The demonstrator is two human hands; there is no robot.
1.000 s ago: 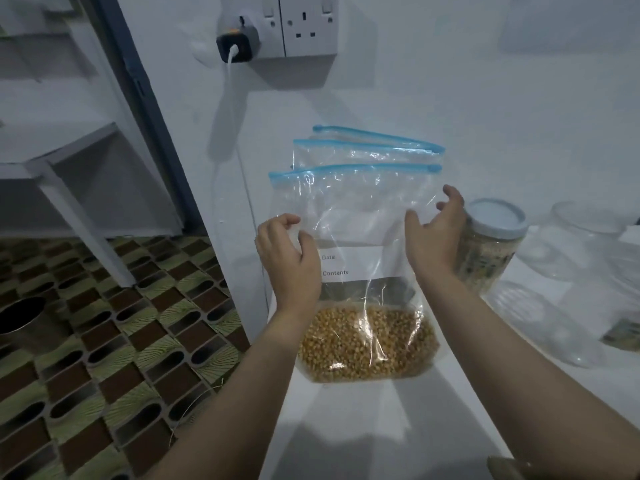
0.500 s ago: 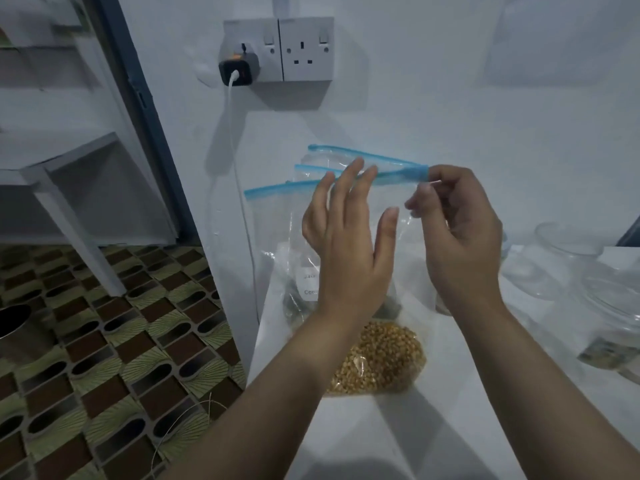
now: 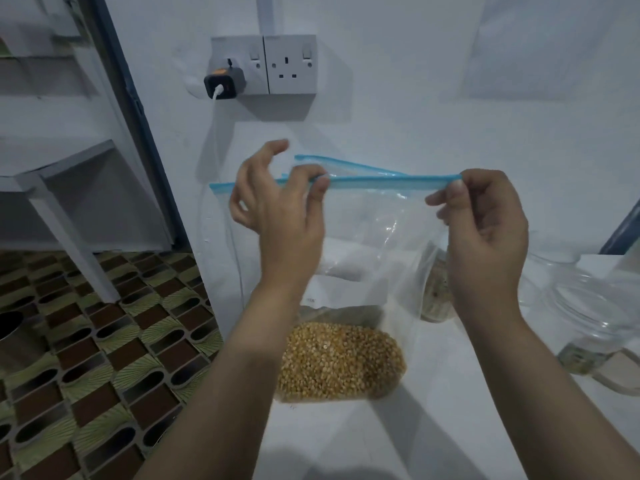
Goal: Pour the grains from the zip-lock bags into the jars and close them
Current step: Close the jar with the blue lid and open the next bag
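Note:
A clear zip-lock bag (image 3: 374, 230) with a blue zip strip stands upright on the white table (image 3: 433, 427), yellow corn kernels (image 3: 341, 362) heaped in its bottom. My left hand (image 3: 277, 209) pinches the blue strip near its left part, the other fingers spread. My right hand (image 3: 485, 223) pinches the strip's right end. Behind it lean more zip-lock bags (image 3: 346, 162) against the wall. A filled jar (image 3: 437, 292) shows through the bag, partly hidden by my right wrist. Clear glass jars (image 3: 588, 299) stand at the right.
A double wall socket (image 3: 291, 64) with a black charger (image 3: 221, 83) and white cable hangs above the bags. Patterned floor tiles (image 3: 104, 341) and a grey shelf frame (image 3: 69, 188) lie left of the table edge. A metal pot (image 3: 14, 334) sits at far left.
Both hands rose from the bag's sides to its blue zip strip. My left hand went from spread in front of the bag to pinching the strip; the right slid to the strip's end.

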